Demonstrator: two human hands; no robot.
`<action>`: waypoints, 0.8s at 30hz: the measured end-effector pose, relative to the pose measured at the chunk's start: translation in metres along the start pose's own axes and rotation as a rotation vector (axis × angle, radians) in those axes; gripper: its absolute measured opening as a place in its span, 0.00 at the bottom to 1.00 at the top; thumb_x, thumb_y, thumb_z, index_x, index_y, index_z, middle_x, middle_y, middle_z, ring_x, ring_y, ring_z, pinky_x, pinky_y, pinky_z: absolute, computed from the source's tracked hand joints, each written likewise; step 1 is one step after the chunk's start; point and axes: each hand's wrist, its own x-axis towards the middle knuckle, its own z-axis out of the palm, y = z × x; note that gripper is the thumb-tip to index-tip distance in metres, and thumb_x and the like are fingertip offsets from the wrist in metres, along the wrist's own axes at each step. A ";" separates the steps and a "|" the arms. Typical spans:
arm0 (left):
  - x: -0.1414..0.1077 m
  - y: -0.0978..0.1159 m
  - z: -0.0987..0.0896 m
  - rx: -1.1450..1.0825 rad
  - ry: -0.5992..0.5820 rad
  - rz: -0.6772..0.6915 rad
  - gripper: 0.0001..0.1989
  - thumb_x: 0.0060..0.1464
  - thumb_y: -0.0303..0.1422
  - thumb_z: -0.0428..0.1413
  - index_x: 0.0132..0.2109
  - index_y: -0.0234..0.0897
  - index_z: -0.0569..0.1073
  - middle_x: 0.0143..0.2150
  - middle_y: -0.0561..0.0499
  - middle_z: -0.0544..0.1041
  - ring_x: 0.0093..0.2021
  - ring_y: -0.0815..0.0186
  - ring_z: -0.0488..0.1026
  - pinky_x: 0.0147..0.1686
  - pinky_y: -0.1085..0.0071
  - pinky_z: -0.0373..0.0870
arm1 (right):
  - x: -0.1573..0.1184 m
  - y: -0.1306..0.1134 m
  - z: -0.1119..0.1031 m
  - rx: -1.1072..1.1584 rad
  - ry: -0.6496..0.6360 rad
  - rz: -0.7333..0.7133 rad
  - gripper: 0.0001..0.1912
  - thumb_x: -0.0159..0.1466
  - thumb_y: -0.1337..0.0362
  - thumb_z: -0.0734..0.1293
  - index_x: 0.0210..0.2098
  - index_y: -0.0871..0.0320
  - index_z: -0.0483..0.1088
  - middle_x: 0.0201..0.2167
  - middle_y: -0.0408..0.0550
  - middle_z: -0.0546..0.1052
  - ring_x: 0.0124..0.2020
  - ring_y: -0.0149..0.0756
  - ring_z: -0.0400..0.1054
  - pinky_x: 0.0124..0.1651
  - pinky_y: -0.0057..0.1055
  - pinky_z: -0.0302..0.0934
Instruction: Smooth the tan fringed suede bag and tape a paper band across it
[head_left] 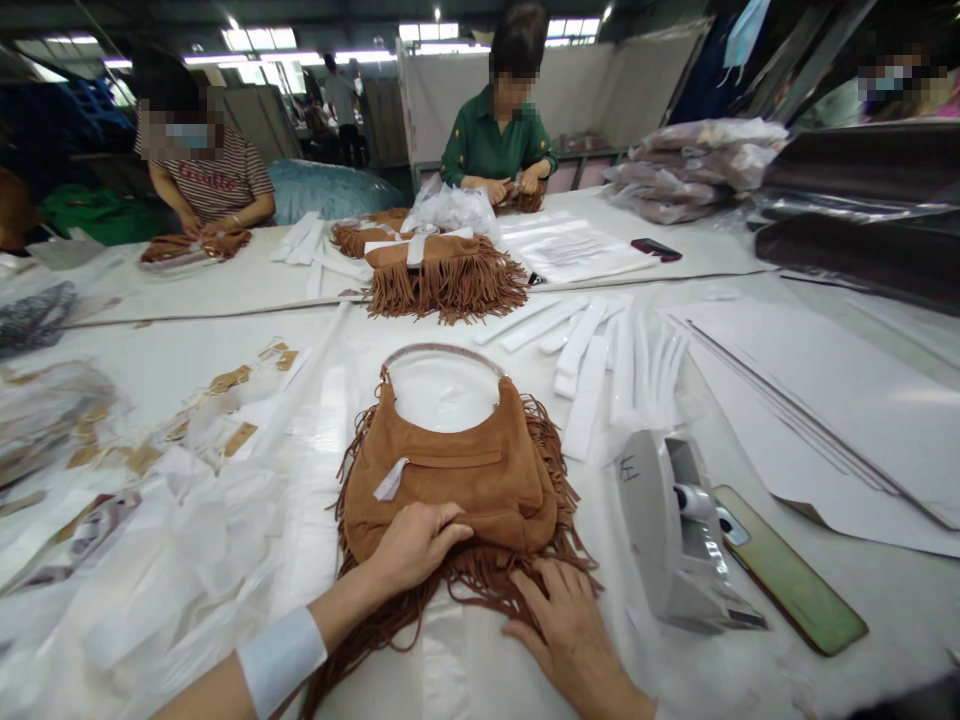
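A brown suede handbag [450, 475] with long fringe lies before me, its curved handle [442, 348] pointing away. A zip with a white-wrapped pull [391, 480] crosses its face. My left hand [416, 545] is closed on the bag's lower edge, fingers bent and partly hidden, with a white band [281, 660] round the wrist. Over the fringe at the lower right lies my right hand [566, 625], fingers stretched out and thumb apart, touching the strands.
A grey tape dispenser [660, 540] and a green phone [802, 580] are at the right, near white strips [589, 365] and large white sheets [840, 410]. Clear plastic and tan tags [240, 438] cover the left. Beyond lies another fringed bag [442, 275]; two people work across the table.
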 end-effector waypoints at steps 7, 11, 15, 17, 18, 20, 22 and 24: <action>-0.003 -0.009 0.002 0.081 -0.006 0.140 0.16 0.65 0.44 0.44 0.38 0.39 0.70 0.34 0.52 0.75 0.37 0.65 0.72 0.36 0.72 0.60 | -0.022 0.043 -0.013 -0.038 0.143 -0.253 0.17 0.68 0.76 0.50 0.48 0.63 0.65 0.36 0.53 0.70 0.36 0.41 0.67 0.37 0.35 0.67; -0.003 -0.011 0.003 0.115 -0.004 0.151 0.17 0.65 0.44 0.43 0.37 0.39 0.70 0.33 0.52 0.74 0.36 0.65 0.71 0.36 0.71 0.59 | -0.034 0.055 -0.024 -0.104 0.139 -0.282 0.19 0.65 0.78 0.48 0.45 0.63 0.66 0.33 0.53 0.71 0.32 0.40 0.67 0.34 0.35 0.66; -0.004 -0.010 0.002 0.106 -0.002 0.152 0.18 0.65 0.45 0.43 0.38 0.39 0.70 0.33 0.52 0.74 0.37 0.64 0.71 0.37 0.71 0.60 | -0.035 0.046 -0.049 -0.104 -0.081 -0.262 0.13 0.69 0.70 0.53 0.36 0.58 0.67 0.30 0.49 0.70 0.30 0.42 0.65 0.33 0.39 0.63; -0.005 -0.010 0.002 0.102 0.000 0.150 0.18 0.65 0.45 0.43 0.37 0.39 0.70 0.33 0.52 0.74 0.36 0.65 0.71 0.37 0.71 0.60 | -0.033 0.036 -0.064 -0.115 -0.047 -0.247 0.10 0.71 0.63 0.57 0.38 0.59 0.68 0.34 0.52 0.71 0.35 0.45 0.66 0.38 0.43 0.62; -0.005 -0.010 0.001 0.101 -0.002 0.151 0.18 0.65 0.45 0.43 0.38 0.39 0.70 0.33 0.52 0.74 0.36 0.65 0.71 0.37 0.71 0.60 | -0.030 0.029 -0.069 -0.124 0.005 -0.240 0.10 0.71 0.62 0.58 0.40 0.60 0.68 0.37 0.54 0.71 0.38 0.46 0.66 0.41 0.44 0.61; -0.005 -0.010 0.001 0.106 -0.006 0.158 0.18 0.65 0.45 0.43 0.38 0.40 0.70 0.33 0.52 0.74 0.36 0.65 0.71 0.37 0.71 0.60 | -0.020 0.012 -0.070 -0.115 0.065 -0.272 0.11 0.71 0.66 0.56 0.46 0.61 0.67 0.43 0.55 0.72 0.42 0.45 0.65 0.45 0.44 0.58; -0.004 -0.011 0.000 0.122 -0.012 0.162 0.18 0.65 0.45 0.43 0.39 0.39 0.71 0.34 0.52 0.74 0.37 0.64 0.71 0.37 0.71 0.60 | -0.005 -0.008 -0.059 -0.069 -0.007 -0.364 0.16 0.71 0.71 0.51 0.51 0.60 0.66 0.49 0.53 0.71 0.49 0.43 0.63 0.50 0.43 0.56; -0.004 -0.011 -0.001 0.138 -0.019 0.161 0.18 0.65 0.45 0.43 0.39 0.39 0.71 0.34 0.51 0.75 0.37 0.64 0.71 0.37 0.71 0.61 | 0.011 -0.026 -0.039 -0.034 -0.148 -0.461 0.19 0.70 0.74 0.49 0.53 0.59 0.65 0.56 0.51 0.67 0.56 0.42 0.59 0.55 0.44 0.55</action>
